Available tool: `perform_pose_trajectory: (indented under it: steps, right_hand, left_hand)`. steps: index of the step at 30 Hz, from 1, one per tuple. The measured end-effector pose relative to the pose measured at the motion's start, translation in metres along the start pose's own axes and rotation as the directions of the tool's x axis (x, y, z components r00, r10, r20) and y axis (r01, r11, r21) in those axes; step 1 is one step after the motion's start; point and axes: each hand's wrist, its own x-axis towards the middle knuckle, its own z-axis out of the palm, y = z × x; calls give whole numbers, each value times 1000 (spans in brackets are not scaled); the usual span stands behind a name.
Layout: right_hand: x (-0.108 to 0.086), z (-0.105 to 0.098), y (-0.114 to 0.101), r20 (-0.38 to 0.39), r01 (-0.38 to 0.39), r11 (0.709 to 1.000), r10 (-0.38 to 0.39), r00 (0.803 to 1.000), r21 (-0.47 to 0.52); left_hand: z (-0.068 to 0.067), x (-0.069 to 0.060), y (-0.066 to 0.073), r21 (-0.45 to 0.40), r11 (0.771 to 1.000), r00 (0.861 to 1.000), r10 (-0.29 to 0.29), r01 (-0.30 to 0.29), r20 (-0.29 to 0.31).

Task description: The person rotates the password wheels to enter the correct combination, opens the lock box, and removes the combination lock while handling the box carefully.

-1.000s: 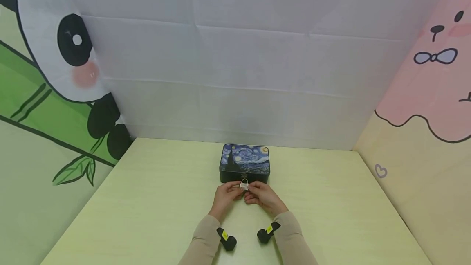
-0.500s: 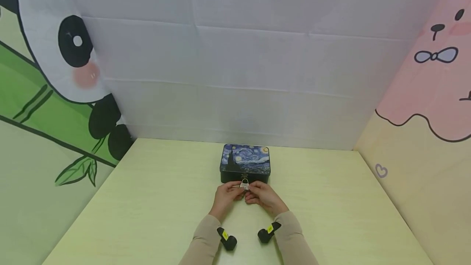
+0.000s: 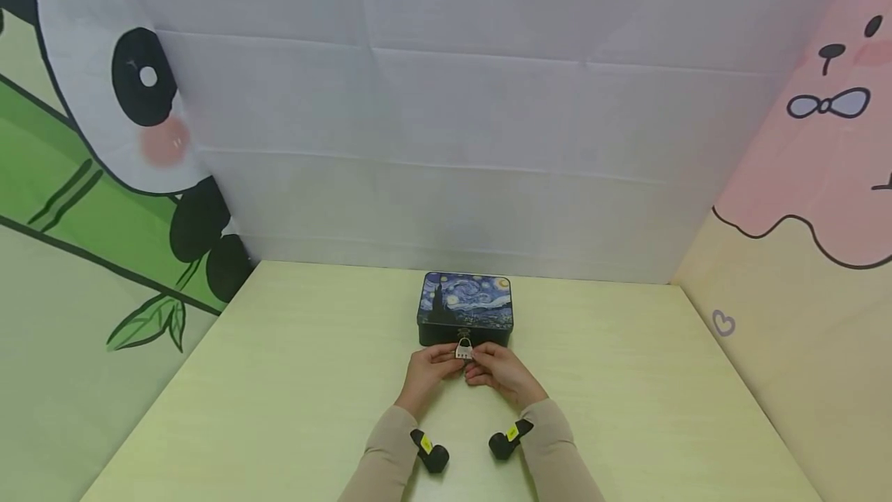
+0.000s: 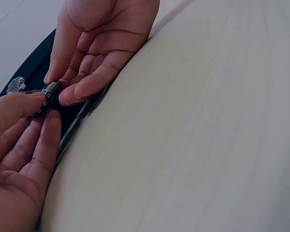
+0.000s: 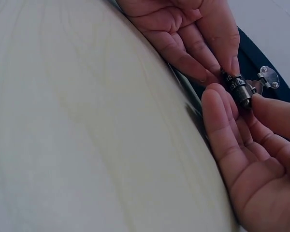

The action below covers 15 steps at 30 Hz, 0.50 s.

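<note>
Angling inward over the worktop (image 3: pixel 313 386), my 2 forearms (image 3: pixel 385 452) converge on the padlock (image 3: pixel 464 352). My left hand (image 3: pixel 427 374) pinches it between thumb and fingers; my right hand (image 3: pixel 507 375) pinches its other end, fingers curled beneath. The padlock sits at the front of the blue-lidded box (image 3: pixel 465 302), beside its metal latch (image 5: pixel 270 79).

Padlock (image 3: pixel 464 352), held between the left hand (image 3: pixel 423 376) and the right hand (image 3: pixel 509 376): front face now shows more clearly in the head view. Dark marks (image 3: pixel 463 355) across its body, inside the grip, appear as a distinct row; earlier they were indistinct.
</note>
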Motion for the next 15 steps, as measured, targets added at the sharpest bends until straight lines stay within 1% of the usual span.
perform_pose_trajectory:
  steps: [2, 6, 9, 11, 15]
  right_hand:
    - [0, 0, 0, -2, 0, 1000, 0, 1000, 4]
    - [0, 1, 1, -1, 11, 1000, -11, 1000, 3]
    - [-1, 1, 1, -4, 9, 1000, -9, 1000, 4]
    - [-1, 1, 0, -6, 7, 1000, -7, 1000, 5]
    - [-1, 2, 0, -9, 5, 1000, -5, 1000, 9]
  left_hand:
    - [0, 0, 0, 3, 1000, 1000, 10, -10, 2]
    - [0, -1, 0, -1, 1000, 1000, 9, -9, 4]
    - [0, -2, 3, 2, 1000, 1000, 13, -13, 8]
    - [1, -5, 10, 11, 1000, 1000, 25, -26, 14]
    - [3, -14, 27, 33, 998, 999, 44, -45, 23]
